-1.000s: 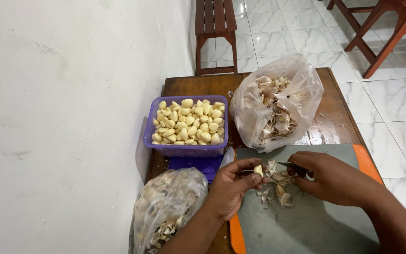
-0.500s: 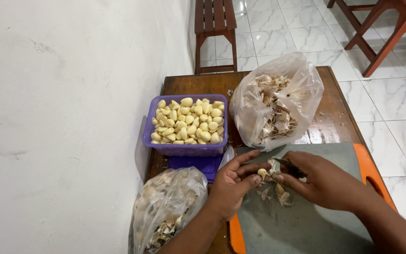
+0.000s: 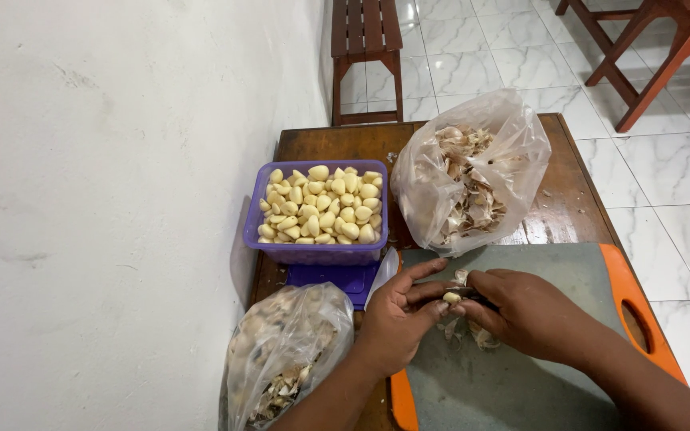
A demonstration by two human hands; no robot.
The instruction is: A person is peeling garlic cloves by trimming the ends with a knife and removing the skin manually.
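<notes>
Grey cutting board (image 3: 569, 279) | both hands (image 3: 473, 307) pinch garlic clove (image 3: 451, 298) mid-board

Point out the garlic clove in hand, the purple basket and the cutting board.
garlic clove (image 3: 451, 298), head view, on its pale peeled end between both hands.
purple basket (image 3: 313, 255), head view, on its front wall.
cutting board (image 3: 569, 275), head view, on bare grey surface near the orange rim.

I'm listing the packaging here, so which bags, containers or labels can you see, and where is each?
Clear plastic bag of papery garlic skins: table's far side, bulging, open-topped.
Clear plastic bag of unpeeled garlic: near left corner, crumpled.
Purple rectangular plastic tub of peeled cloves: by the wall.
No labels, signs or screens.
</notes>
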